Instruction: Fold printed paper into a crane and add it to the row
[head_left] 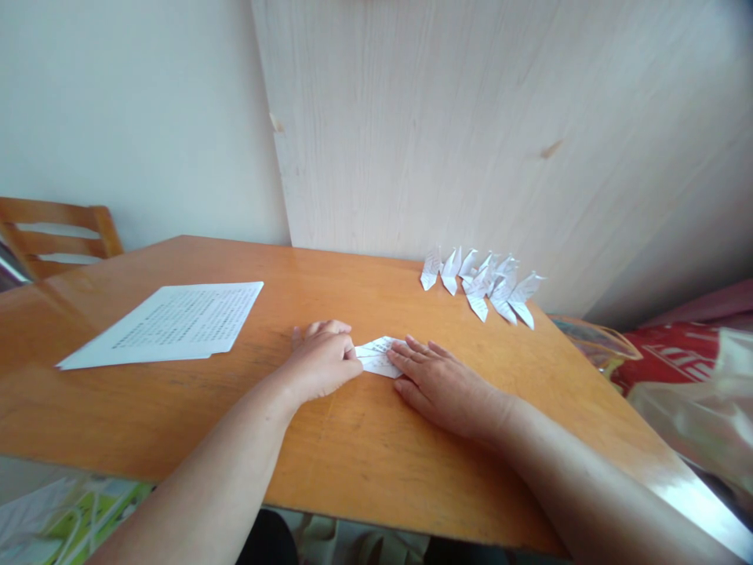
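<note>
A small folded piece of printed paper (377,357) lies on the table between my two hands. My left hand (325,359) is closed, its thumb and curled fingers pinching the paper's left end. Flat on the paper's right end rests my right hand (442,386), with its fingers stretched out and partly covering it. At the table's far right stand several folded paper figures (481,284) with pointed tips, grouped close together.
A stack of printed sheets (182,323) lies to the left on the wooden table (376,463). Behind rises a pale wood panel (441,133). A wooden chair (59,231) is at the far left; red and white bags (676,361) sit beyond the right edge.
</note>
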`<control>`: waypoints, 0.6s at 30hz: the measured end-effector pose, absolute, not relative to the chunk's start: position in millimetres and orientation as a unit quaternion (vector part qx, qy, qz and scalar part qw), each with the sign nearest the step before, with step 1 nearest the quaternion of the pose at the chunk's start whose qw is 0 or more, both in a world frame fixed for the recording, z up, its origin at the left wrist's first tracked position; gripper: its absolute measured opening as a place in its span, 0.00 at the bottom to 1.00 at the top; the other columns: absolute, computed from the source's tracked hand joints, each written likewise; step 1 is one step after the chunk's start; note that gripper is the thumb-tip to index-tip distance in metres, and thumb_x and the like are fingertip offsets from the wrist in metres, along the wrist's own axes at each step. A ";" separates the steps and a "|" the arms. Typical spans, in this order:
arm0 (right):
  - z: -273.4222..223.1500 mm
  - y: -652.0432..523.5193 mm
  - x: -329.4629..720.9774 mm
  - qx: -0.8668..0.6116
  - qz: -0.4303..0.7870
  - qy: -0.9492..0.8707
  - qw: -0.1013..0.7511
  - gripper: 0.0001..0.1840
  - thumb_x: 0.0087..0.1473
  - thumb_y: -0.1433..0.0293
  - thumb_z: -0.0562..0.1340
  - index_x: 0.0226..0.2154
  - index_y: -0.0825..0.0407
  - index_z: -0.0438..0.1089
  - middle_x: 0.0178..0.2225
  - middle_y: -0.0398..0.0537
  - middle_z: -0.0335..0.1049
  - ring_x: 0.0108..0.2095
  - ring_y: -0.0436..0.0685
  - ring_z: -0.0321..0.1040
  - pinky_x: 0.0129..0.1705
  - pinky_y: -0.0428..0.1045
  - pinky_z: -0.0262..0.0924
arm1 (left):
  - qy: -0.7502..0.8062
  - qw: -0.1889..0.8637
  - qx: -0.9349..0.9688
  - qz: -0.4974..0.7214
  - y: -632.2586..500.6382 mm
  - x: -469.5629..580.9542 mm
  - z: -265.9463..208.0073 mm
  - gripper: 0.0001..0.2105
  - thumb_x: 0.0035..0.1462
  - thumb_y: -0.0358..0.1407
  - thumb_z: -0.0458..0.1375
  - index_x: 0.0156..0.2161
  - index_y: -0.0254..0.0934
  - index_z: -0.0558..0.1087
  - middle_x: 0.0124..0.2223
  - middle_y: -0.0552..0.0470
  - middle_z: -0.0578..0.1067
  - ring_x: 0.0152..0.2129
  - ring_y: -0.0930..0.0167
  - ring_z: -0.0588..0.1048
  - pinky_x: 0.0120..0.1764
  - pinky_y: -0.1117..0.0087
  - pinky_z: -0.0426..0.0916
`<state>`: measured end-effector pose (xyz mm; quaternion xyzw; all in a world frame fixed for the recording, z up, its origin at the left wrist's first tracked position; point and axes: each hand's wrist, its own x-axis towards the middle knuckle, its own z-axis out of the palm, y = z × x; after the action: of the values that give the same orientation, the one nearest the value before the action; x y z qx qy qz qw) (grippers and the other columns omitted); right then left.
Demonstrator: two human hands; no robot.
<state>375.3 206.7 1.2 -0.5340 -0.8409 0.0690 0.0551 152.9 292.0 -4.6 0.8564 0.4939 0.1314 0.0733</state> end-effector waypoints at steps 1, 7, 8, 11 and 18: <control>1.1 206.7 375.3 -0.534 0.069 -0.841 0.055 0.31 0.66 0.62 0.49 0.68 0.55 0.54 0.69 0.55 0.50 0.69 0.67 0.44 0.67 0.65 0.44 | 0.496 0.074 0.855 0.130 292.5 151.8 -4.8 0.07 0.50 0.36 0.57 0.26 0.44 0.77 0.56 0.52 0.74 0.51 0.56 0.68 0.53 0.50 0.60; -1.2 208.1 375.5 -0.534 0.070 -0.840 0.058 0.31 0.66 0.62 0.49 0.68 0.53 0.54 0.70 0.54 0.49 0.70 0.67 0.43 0.68 0.65 0.43 | 0.491 0.060 0.850 0.181 300.0 144.0 -2.4 0.07 0.52 0.34 0.56 0.27 0.42 0.75 0.51 0.51 0.76 0.50 0.58 0.70 0.54 0.53 0.60; -1.2 208.3 375.4 -0.535 0.070 -0.840 0.056 0.31 0.66 0.62 0.49 0.68 0.52 0.54 0.70 0.53 0.50 0.70 0.67 0.44 0.68 0.65 0.42 | 0.481 0.058 0.851 0.202 301.3 143.9 -1.6 0.06 0.52 0.33 0.55 0.28 0.41 0.75 0.49 0.50 0.76 0.48 0.59 0.70 0.53 0.55 0.61; -0.2 208.7 375.0 -0.533 0.068 -0.842 0.051 0.31 0.66 0.62 0.49 0.68 0.53 0.55 0.69 0.53 0.50 0.69 0.67 0.44 0.68 0.65 0.43 | 0.424 0.069 0.867 0.252 301.5 148.1 -0.1 0.06 0.55 0.32 0.55 0.33 0.40 0.74 0.43 0.50 0.77 0.44 0.63 0.72 0.49 0.62 0.65; 1.1 208.5 375.2 -0.529 0.068 -0.844 0.059 0.31 0.66 0.62 0.50 0.68 0.54 0.54 0.69 0.55 0.51 0.69 0.68 0.45 0.67 0.66 0.44 | 0.330 0.067 0.919 0.204 284.9 166.5 -1.6 0.13 0.63 0.33 0.53 0.48 0.45 0.77 0.48 0.52 0.78 0.48 0.64 0.70 0.53 0.61 0.62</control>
<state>375.2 208.5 1.1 -0.5293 -0.8436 0.0678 0.0594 166.5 284.9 -1.6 0.9192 0.3302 0.2038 0.0674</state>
